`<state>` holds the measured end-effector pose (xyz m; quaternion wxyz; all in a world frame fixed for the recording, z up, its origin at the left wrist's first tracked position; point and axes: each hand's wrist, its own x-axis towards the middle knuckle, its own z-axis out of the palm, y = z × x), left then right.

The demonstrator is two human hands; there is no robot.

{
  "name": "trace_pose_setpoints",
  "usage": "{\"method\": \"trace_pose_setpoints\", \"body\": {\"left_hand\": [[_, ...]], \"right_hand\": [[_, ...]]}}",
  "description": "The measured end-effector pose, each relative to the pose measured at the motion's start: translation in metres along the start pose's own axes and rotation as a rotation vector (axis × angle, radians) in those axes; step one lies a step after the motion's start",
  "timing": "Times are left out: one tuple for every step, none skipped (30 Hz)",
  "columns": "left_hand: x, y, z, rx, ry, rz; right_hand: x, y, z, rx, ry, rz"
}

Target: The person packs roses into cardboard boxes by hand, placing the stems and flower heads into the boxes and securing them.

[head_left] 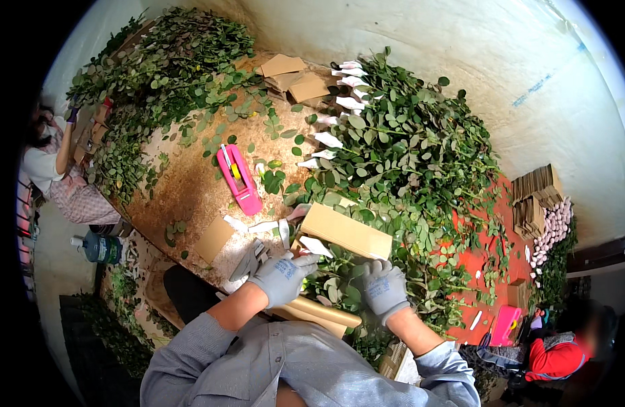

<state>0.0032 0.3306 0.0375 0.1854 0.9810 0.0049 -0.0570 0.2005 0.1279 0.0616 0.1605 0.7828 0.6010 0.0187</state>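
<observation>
My left hand [283, 278], in a grey glove, has its fingers stretched out over rose stems at the near table edge. Just beyond its fingertips lies a flower head in a white sleeve [316, 247]. My right hand [383, 287], gloved too, is curled closed above the leafy stems [336, 279]; what it grips, if anything, is hidden. Between and beyond my hands stands a folded cardboard piece [346, 232]. A tan cardboard edge [324, 311] lies close to my body. Beside my left hand is a grey metal tool [247, 262], partly covered.
A pink tape dispenser [243, 184] sits mid-table. Rose stems with white-sleeved heads [421, 129] are piled at right, more foliage [170, 61] at far left. Cardboard sheets [295, 78] lie at the back. One person [58, 163] is at left, another in red [560, 353] at right.
</observation>
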Motion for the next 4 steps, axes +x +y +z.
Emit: {"method": "trace_pose_setpoints", "body": {"left_hand": [[-0.001, -0.001, 0.002, 0.0, -0.003, 0.0], [0.0, -0.001, 0.003, -0.004, -0.009, -0.013], [0.001, -0.001, 0.003, 0.021, -0.017, -0.007], [-0.001, 0.001, 0.001, 0.046, -0.029, -0.005]], "right_hand": [[0.001, -0.006, -0.001, -0.024, -0.028, 0.016], [0.0, -0.01, -0.005, -0.079, -0.024, 0.066], [0.0, -0.015, -0.014, -0.089, -0.017, 0.098], [-0.001, -0.019, -0.031, -0.095, -0.012, 0.124]]}}
